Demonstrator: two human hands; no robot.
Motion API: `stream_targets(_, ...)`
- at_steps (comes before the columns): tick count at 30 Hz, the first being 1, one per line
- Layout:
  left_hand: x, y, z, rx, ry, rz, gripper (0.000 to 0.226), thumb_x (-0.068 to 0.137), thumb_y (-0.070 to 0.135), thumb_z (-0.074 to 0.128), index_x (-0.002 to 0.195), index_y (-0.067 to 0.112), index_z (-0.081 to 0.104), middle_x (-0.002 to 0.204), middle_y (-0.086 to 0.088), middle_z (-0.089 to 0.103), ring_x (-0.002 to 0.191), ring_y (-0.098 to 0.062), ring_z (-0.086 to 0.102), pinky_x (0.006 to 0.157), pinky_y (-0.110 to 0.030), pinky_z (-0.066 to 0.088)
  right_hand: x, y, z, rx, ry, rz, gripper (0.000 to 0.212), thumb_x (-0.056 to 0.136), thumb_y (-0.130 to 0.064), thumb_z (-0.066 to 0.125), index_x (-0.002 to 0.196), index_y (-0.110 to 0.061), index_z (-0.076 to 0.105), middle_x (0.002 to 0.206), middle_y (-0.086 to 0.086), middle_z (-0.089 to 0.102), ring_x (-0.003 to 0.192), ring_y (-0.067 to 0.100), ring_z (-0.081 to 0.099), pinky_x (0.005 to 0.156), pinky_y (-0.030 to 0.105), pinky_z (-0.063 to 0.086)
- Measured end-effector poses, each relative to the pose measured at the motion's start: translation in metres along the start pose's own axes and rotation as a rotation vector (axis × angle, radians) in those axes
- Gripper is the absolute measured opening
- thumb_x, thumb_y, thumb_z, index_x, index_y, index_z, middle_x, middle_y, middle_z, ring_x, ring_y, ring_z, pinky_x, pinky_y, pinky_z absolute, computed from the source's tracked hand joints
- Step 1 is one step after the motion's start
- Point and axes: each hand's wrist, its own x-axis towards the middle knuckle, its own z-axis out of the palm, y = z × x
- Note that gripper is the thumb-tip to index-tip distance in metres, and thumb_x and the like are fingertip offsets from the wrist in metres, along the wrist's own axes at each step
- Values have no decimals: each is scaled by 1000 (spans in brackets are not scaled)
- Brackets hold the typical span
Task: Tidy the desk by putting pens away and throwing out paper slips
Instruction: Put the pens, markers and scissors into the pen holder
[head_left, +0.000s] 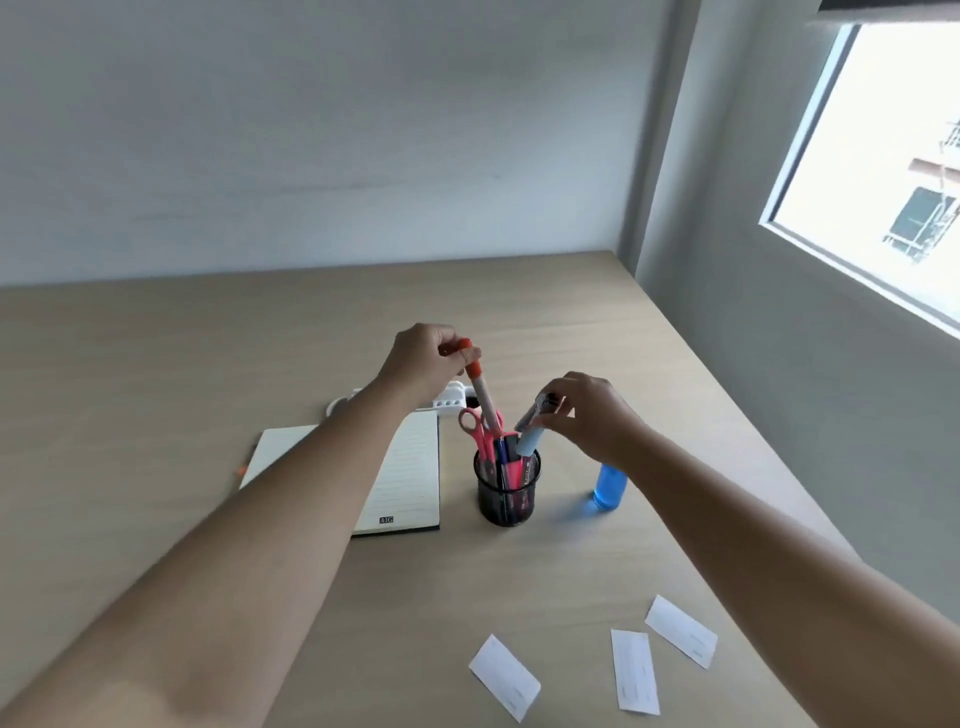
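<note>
Two hands over mesh pen cup (508, 491): L hand (423, 364) pinches orange-capped marker (480, 387), R hand (589, 415) grips grey marker (532, 428), both tips at cup's rim.

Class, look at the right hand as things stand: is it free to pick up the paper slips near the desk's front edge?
Probably not yet: the right hand is gripping a grey marker over the pen cup. The paper slips lie uncovered, nothing blocking them.

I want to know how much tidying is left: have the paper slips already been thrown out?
No, three paper slips still lie on the desk, near its front edge, untouched by either hand.
</note>
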Motion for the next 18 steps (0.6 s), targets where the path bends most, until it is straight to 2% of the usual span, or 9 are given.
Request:
stream_targets(5, -6, -38, 27, 94, -90, -3, 20, 87, 22, 66, 90, 4, 74, 89, -12, 75, 82, -26, 65, 73, -28, 48, 17, 10, 29, -184, -176, 36, 19, 84, -22, 62, 98, -10, 66, 105, 9, 60, 94, 26, 58, 74, 30, 41)
stream_targets(8, -7, -50, 41, 30, -39, -30, 20, 88, 21, 64, 95, 4, 71, 88, -13, 75, 84, -30, 70, 81, -37, 55, 24, 15, 44, -251, -261, 52, 22, 85, -22, 59, 101, -8, 63, 108, 10, 58, 97, 28, 56, 74, 30, 39)
stream_targets(9, -4, -52, 42, 12, -27, -38, 20, 89, 21, 64, 94, 3, 71, 86, -13, 75, 82, -29, 70, 80, -35, 56, 26, 16, 49, -267, -287, 58, 23, 86, -22, 58, 103, -7, 62, 108, 11, 58, 98, 29, 55, 73, 30, 37)
stream_targets(12, 3, -51, 43, 23, -49, -32, 20, 90, 21, 63, 92, 3, 70, 78, -6, 71, 71, -19, 65, 61, -9, 47, 28, 24, 65, -295, -341, 71, 25, 85, -21, 59, 106, -7, 61, 108, 12, 57, 99, 29, 55, 74, 31, 39)
stream_targets(13, 4, -49, 43, 38, -55, -19, 20, 90, 22, 62, 91, 4, 70, 77, -4, 69, 69, -16, 62, 58, -8, 44, 28, 27, 69, -313, -348, 69, 26, 85, -22, 59, 107, -8, 62, 109, 12, 57, 99, 29, 56, 76, 33, 41)
stream_targets(16, 6, -49, 46, 32, -88, 6, 18, 91, 22, 61, 87, 6, 68, 84, -9, 74, 75, -23, 68, 69, -28, 55, 22, 37, 82, -373, -361, 50, 30, 84, -22, 58, 113, -14, 63, 112, 9, 57, 104, 26, 54, 85, 36, 45)
stream_targets(18, 3, -54, 50, 13, -144, 0, 15, 91, 20, 61, 82, 8, 64, 86, -13, 74, 77, -25, 71, 73, -34, 59, 20, 40, 87, -362, -347, 47, 33, 84, -25, 59, 116, -19, 63, 114, 6, 57, 107, 25, 51, 88, 37, 46)
